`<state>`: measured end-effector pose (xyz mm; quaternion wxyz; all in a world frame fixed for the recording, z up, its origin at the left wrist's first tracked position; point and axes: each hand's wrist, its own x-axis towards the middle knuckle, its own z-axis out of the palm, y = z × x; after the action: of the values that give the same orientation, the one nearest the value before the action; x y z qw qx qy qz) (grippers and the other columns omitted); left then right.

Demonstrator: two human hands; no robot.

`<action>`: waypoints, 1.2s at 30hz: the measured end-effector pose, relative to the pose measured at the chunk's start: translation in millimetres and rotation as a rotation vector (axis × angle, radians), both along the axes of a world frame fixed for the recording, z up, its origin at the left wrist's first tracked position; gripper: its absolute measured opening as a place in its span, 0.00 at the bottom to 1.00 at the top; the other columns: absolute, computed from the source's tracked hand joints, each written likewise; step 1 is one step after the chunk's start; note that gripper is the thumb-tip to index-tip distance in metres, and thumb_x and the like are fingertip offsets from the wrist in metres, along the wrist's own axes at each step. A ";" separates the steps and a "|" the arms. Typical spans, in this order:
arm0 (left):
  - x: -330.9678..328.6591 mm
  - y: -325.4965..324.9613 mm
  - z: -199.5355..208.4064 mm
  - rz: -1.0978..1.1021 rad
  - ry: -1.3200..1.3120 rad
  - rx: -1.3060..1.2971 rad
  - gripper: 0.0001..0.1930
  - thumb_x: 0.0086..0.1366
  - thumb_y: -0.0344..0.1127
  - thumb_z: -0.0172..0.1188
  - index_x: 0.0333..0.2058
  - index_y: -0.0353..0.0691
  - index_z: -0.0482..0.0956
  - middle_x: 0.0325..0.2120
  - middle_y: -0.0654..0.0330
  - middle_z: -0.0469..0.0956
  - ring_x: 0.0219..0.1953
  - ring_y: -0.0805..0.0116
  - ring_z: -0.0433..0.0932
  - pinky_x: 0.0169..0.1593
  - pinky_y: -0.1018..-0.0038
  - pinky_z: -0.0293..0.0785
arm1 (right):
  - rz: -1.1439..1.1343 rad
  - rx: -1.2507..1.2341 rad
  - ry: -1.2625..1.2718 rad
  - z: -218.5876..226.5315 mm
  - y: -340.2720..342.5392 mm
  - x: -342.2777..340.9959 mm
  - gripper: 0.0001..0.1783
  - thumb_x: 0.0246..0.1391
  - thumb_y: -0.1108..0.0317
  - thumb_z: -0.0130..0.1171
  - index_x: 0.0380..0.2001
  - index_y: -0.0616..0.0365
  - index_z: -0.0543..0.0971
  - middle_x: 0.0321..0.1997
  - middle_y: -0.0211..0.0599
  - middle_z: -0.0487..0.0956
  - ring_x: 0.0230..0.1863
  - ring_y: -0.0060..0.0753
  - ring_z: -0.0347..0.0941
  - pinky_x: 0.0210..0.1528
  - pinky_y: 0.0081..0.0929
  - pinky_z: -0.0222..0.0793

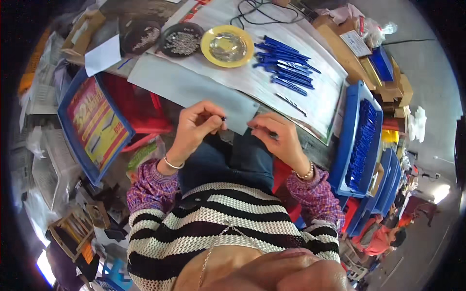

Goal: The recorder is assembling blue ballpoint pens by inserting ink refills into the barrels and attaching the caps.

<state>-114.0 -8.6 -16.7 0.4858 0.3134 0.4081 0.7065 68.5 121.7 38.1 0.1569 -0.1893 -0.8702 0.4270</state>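
Observation:
My left hand is closed in a pinch on a small dark piece, too small to name, over the near edge of a grey sheet. Just to the right, my right hand has its thumb and fingertips drawn together beside the sheet's corner; whatever they hold is hidden. Ahead on the white-covered table lies a pile of slim blue pen-like sticks. A single dark stick with pale marks lies nearer, apart from the pile.
A yellow dish and a black dish of small metallic parts stand at the back, beside another dark dish. A blue bin of blue sticks is at right, a blue tray at left. A black cable lies behind.

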 end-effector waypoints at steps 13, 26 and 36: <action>-16.0 -14.6 -17.2 0.159 -0.055 -0.102 0.07 0.60 0.25 0.55 0.38 0.32 0.74 0.29 0.58 0.77 0.27 0.77 0.72 0.32 0.82 0.70 | 0.216 0.583 0.029 -11.8 45.6 -142.1 0.11 0.46 0.75 0.56 0.36 0.58 0.78 0.36 0.37 0.75 0.35 0.43 0.74 0.33 0.34 0.69; -21.6 -10.7 -24.7 0.209 -0.002 -0.132 0.06 0.60 0.26 0.56 0.36 0.34 0.74 0.29 0.60 0.78 0.25 0.80 0.71 0.31 0.84 0.69 | 0.184 0.725 0.069 -53.3 62.2 -201.2 0.08 0.42 0.76 0.57 0.30 0.58 0.77 0.33 0.35 0.72 0.34 0.43 0.72 0.34 0.37 0.68; -17.9 -8.4 -24.4 0.212 -0.006 -0.133 0.06 0.60 0.27 0.55 0.37 0.34 0.73 0.28 0.60 0.77 0.24 0.80 0.70 0.30 0.84 0.68 | 0.142 0.559 0.132 -49.7 70.0 -198.1 0.05 0.41 0.76 0.59 0.26 0.60 0.77 0.28 0.38 0.74 0.29 0.42 0.73 0.32 0.34 0.68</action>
<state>-132.0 -17.0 -41.2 0.4294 0.2334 0.4834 0.7263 -129.6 191.8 -11.6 0.2291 -0.0494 -0.9529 0.1923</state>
